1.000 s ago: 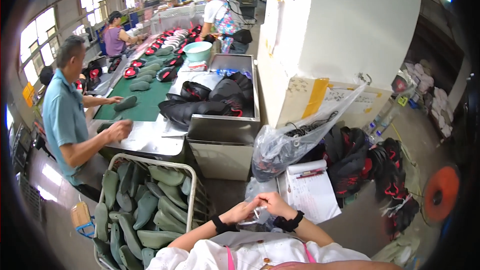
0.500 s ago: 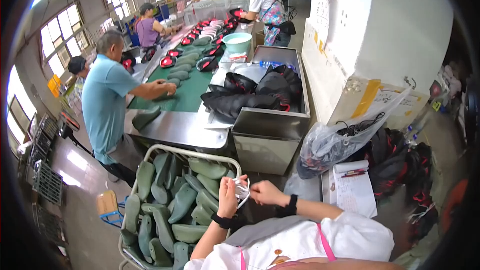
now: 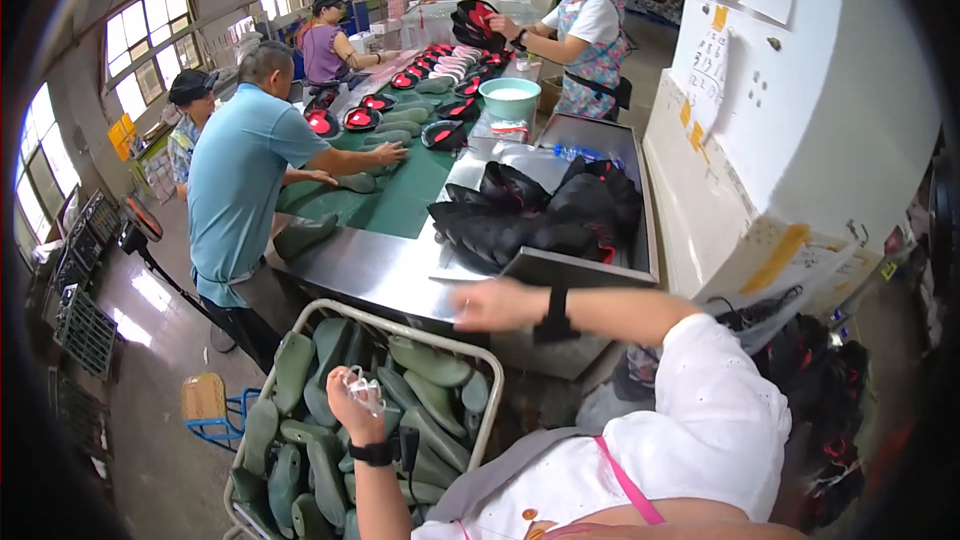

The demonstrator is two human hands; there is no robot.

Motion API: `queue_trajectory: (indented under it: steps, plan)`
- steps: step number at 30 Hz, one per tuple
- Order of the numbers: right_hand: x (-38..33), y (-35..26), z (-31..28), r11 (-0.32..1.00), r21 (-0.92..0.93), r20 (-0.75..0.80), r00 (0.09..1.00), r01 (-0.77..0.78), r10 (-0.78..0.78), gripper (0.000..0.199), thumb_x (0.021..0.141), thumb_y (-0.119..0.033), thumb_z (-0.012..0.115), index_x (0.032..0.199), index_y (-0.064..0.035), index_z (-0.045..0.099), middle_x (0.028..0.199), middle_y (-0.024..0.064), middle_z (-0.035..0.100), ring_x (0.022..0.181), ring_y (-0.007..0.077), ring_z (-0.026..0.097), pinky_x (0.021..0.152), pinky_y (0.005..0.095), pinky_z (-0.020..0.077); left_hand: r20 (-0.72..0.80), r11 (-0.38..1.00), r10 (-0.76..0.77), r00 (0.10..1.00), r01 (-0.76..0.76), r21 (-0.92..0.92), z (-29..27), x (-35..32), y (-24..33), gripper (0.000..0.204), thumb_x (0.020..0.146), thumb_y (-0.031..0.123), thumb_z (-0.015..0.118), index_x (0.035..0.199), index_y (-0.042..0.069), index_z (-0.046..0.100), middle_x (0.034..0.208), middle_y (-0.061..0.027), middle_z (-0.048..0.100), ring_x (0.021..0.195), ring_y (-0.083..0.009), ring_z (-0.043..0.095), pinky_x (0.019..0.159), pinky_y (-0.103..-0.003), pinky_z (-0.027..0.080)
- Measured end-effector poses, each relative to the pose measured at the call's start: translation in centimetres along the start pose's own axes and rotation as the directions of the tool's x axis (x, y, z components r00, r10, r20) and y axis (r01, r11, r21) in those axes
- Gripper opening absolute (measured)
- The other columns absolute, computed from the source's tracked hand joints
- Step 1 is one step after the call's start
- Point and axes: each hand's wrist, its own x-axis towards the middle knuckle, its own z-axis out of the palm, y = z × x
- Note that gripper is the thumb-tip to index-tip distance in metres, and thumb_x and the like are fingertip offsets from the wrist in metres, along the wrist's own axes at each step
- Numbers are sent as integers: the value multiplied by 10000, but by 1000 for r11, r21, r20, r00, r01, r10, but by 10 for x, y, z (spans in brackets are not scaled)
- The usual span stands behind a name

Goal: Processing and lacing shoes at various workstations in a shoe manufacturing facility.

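Head view: her left hand (image 3: 352,402) is closed around a crumpled clear wrapper (image 3: 365,387) above a cart (image 3: 330,312) of green shoe lasts (image 3: 428,362). Her right hand (image 3: 497,304) reaches, blurred and open, toward the steel table (image 3: 370,270).

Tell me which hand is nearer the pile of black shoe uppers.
Right. The right hand reaches over the steel table's edge just below the pile; the left hand is lower, over the cart of green lasts.

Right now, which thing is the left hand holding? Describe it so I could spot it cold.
Start at the wire cart of green shoe lasts at the lower left, beside the steel table. The left hand is raised over the cart, closed on a small crumpled clear plastic piece. It is the only pale, see-through thing among the solid dark green lasts.
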Motion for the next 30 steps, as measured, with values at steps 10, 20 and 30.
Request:
queue_trajectory:
  steps: [10,20,30]
  plan:
    - [35,287,-209,-323,798,-246,764,509,596,1220,554,-859,402,1385,-57,9,1432,206,109,1306,417,91,955,672,98,73,921,-162,984,124,370,97,54,-58,205,827,309,478,787,111,517,630,10,471,528,-96,458,440,-237,378]
    - [-4,303,-151,248,855,-501,602,455,622,316,775,-250,606,991,-23,566,926,138,617,849,229,604,811,294,478,-8,819,-178,984,153,553,121,74,-78,120,847,193,461,782,98,498,629,23,432,520,-65,413,455,-198,365]
    - [-54,221,-69,-59,964,-179,797,259,577,247,776,40,535,1017,-8,561,986,84,599,910,145,564,809,263,460,267,817,-229,936,35,576,95,33,-59,166,839,30,434,966,61,536,755,24,526,570,-36,474,486,-178,402]
